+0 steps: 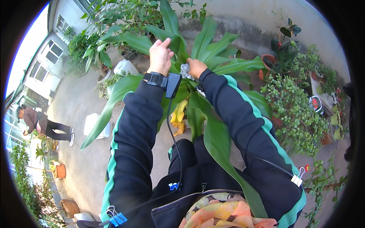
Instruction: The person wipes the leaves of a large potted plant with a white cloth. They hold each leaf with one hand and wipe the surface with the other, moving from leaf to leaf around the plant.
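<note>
A large plant with long, broad green leaves point(218, 134) spreads out in front of me and below my hands. Near its centre my right hand point(197, 67) grips a crumpled grey cloth point(186, 71) against the inner leaves. My left hand point(161, 57) is raised just left of it, palm side up with curled fingers, beside an upright leaf point(171, 20); whether it holds the leaf's edge cannot be told. Yellowed leaves point(179, 114) hang below the plant's middle. One long leaf reaches down over my jacket.
A white plastic container point(90, 124) lies on the concrete floor at left, another point(125, 67) further up. Potted plants point(296, 114) crowd the right side; a wall point(251, 22) stands ahead. A person point(42, 122) bends over plants at far left. Cables run along both my sleeves.
</note>
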`<state>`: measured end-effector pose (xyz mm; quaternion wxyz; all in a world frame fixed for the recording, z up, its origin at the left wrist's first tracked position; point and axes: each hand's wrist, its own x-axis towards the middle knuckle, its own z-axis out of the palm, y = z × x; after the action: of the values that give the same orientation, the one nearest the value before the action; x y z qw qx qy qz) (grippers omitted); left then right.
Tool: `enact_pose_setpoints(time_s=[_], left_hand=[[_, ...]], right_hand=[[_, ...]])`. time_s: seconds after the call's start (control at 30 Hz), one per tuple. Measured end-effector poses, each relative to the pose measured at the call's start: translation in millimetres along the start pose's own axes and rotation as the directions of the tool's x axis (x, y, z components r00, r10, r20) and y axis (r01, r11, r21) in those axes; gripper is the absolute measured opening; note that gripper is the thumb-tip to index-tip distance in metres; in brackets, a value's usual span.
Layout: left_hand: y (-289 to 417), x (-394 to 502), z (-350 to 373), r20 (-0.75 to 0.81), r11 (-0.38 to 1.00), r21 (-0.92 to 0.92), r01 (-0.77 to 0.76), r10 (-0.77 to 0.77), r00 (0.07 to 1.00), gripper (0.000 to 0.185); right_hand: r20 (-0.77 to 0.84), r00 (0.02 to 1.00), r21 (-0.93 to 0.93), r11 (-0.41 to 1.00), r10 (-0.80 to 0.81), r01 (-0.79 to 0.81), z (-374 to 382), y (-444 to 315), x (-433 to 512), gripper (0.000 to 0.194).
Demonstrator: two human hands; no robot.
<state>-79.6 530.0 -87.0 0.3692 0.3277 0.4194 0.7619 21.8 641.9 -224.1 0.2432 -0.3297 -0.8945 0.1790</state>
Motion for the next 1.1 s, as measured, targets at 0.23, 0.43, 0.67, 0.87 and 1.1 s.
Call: enact_pose_setpoints(time_s=[0.23, 0.43, 0.67, 0.87, 1.1], left_hand=[[0.5, -0.2, -6.7, 0.003, 1.000, 0.014, -0.008, 0.008, 1.000, 0.007], [4.1, 8.9, -18.9, -0.026, 0.998, 0.044, -0.037, 0.038, 0.999, 0.008], [16.7, -4.3, 1.1, 0.028, 0.995, 0.084, -0.053, 0.051, 0.998, 0.008], [37.9, -25.7, 17.0, -0.060, 0.904, 0.401, -0.146, 0.185, 0.981, 0.047], [57.0, -63.8, 15.0, 0.122, 0.888, 0.450, -0.093, 0.042, 0.992, 0.035]], right_hand=[[-0.147, 0.989, 0.292, 0.956, 0.022, 0.023, -13.8, -10.3, 3.3, 0.048], [-0.387, 0.922, 0.608, 0.751, -0.002, 0.257, -69.2, -44.2, 26.9, 0.048], [-0.334, 0.932, 0.894, 0.267, -0.143, 0.361, -152.6, -94.3, 18.0, 0.044], [-0.402, 0.900, 0.905, 0.079, -0.169, 0.419, -217.5, -81.5, -21.2, 0.034], [-0.336, 0.942, 0.920, 0.220, 0.025, 0.323, -241.9, -40.8, -81.0, 0.029]])
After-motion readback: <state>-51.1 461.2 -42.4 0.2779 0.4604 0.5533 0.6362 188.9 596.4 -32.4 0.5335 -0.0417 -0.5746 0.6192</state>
